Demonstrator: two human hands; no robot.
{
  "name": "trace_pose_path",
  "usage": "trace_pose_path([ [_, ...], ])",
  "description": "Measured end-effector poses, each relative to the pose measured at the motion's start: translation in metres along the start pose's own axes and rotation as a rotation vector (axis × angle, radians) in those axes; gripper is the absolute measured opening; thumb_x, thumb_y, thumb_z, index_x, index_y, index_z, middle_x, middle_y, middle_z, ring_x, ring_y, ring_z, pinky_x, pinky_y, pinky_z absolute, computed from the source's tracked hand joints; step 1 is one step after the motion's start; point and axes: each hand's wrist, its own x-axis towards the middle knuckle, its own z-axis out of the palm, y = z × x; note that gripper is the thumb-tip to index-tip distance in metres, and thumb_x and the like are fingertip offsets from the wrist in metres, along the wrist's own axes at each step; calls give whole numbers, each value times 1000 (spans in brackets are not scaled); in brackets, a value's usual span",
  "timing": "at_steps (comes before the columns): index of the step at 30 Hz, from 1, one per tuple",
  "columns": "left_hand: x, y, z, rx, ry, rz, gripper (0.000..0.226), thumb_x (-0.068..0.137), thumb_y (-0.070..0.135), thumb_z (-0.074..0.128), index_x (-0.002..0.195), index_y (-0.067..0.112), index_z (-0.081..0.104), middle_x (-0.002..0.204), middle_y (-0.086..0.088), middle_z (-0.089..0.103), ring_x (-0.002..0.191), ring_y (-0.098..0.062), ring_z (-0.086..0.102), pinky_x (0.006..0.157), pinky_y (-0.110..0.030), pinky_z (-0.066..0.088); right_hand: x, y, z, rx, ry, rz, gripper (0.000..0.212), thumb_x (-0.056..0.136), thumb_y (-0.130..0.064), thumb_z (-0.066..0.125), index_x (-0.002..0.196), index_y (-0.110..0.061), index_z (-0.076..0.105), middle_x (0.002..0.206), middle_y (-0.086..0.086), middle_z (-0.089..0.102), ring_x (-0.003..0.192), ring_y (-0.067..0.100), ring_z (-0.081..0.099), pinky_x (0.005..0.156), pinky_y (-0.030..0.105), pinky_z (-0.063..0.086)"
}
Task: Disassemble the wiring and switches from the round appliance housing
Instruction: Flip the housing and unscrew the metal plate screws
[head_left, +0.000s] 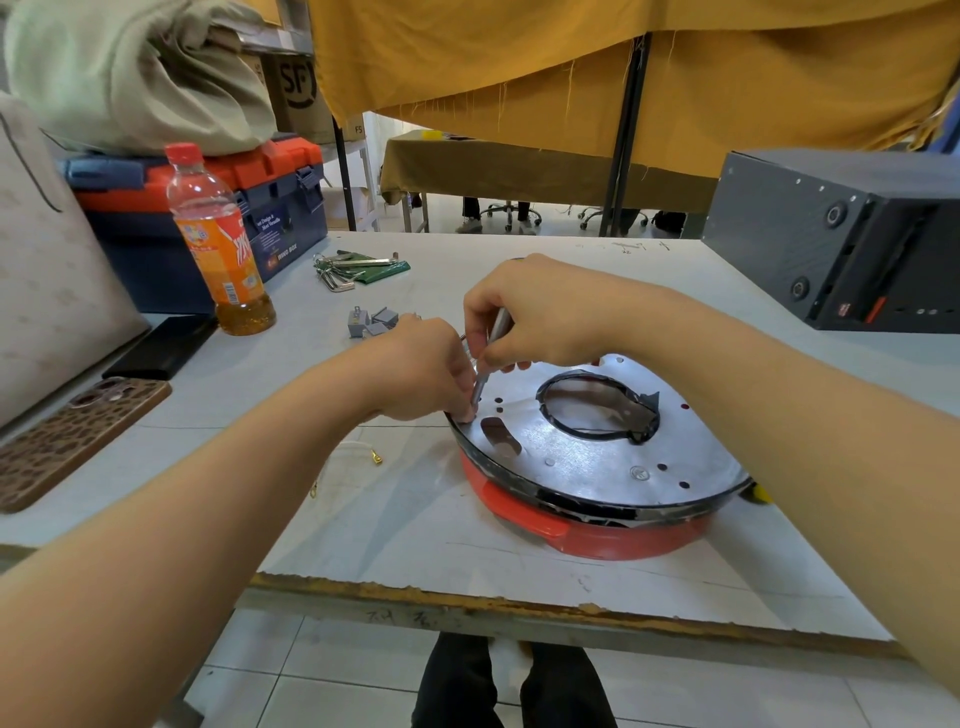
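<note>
The round appliance housing (597, 467) lies on the white table, red below, with a silver metal plate on top that has a large round hole and several small holes. My right hand (540, 312) grips a slim silver screwdriver (491, 358), its tip down on the plate near the left rim. My left hand (421, 369) rests on that rim beside the tip, fingers curled against the edge. A white wire with brass terminals (358, 462) lies on the table left of the housing. Small grey switch parts (371, 322) sit behind my left hand.
An orange drink bottle (218, 244), a blue and orange toolbox (208, 208) and hex keys (353, 267) stand at the back left. Two phones (78, 431) lie at the left. A black case (841, 234) sits at the back right. The table's chipped front edge (467, 597) is near me.
</note>
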Motion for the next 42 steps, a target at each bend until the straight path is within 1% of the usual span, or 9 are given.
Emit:
trace_pose_path([
  [4, -1, 2, -1, -14, -4, -3, 14, 79, 21, 73, 90, 13, 73, 106, -6, 66, 94, -21, 54, 76, -31, 45, 1, -1, 0, -1, 18, 16, 17, 85, -17, 69, 76, -23, 56, 71, -3, 66, 50, -2, 58, 47, 9, 42],
  [8, -2, 3, -2, -25, 3, 8, 4, 78, 17, 72, 81, 15, 70, 92, -5, 68, 74, -14, 54, 60, -26, 41, 2, -3, 1, 17, 19, 49, 20, 90, -29, 63, 76, -17, 56, 54, -5, 63, 41, 0, 54, 35, 9, 34],
  [13, -4, -3, -9, -118, -44, -30, 10, 81, 17, 68, 88, 18, 75, 108, 4, 67, 102, -24, 60, 88, -38, 49, 3, -4, 0, -21, -14, 40, 12, 90, -16, 61, 80, -11, 65, 53, -3, 62, 42, 1, 53, 33, 8, 32],
  [16, -5, -3, -9, -154, -63, -21, 8, 82, 16, 67, 85, 16, 75, 103, 17, 62, 99, -17, 59, 87, -37, 49, 1, -3, -4, -17, -49, 30, 5, 86, -14, 66, 86, -11, 69, 65, -1, 65, 56, 6, 57, 35, 6, 32],
  [21, -3, -1, -7, -94, -50, -18, 7, 82, 18, 67, 79, 23, 72, 106, 2, 68, 96, -22, 61, 83, -37, 50, 1, -2, -7, -43, -103, 21, 5, 87, -16, 66, 90, -16, 70, 75, -1, 68, 62, 5, 59, 41, 6, 37],
  [27, -3, -1, -5, -87, -40, -26, 9, 82, 17, 66, 88, 18, 74, 109, -3, 68, 98, -23, 62, 87, -37, 49, 4, -3, -2, -45, -70, 42, 16, 92, -20, 58, 79, -13, 64, 49, -5, 64, 41, 4, 55, 37, 11, 38],
  [32, -4, -1, -5, -101, -22, -11, 8, 82, 15, 66, 84, 16, 73, 105, 11, 64, 84, -10, 58, 73, -25, 45, 0, -7, -8, -65, -91, 9, 5, 87, -14, 67, 90, -11, 69, 68, -3, 65, 57, 4, 58, 37, 5, 33],
  [36, -4, 0, -4, -84, -12, -26, 10, 82, 15, 66, 89, 16, 74, 100, -1, 69, 83, -17, 59, 69, -26, 46, 0, -8, -9, -81, -105, -1, 4, 87, -15, 67, 90, -16, 68, 71, -7, 63, 60, 3, 57, 39, 4, 34],
  [42, -4, 0, -4, -58, -31, -26, 9, 82, 14, 65, 85, 15, 73, 109, -5, 68, 98, -27, 61, 88, -40, 49, 2, -5, -3, -82, -48, 45, 18, 93, -21, 57, 85, -8, 67, 57, 0, 66, 45, 7, 57, 36, 11, 37],
])
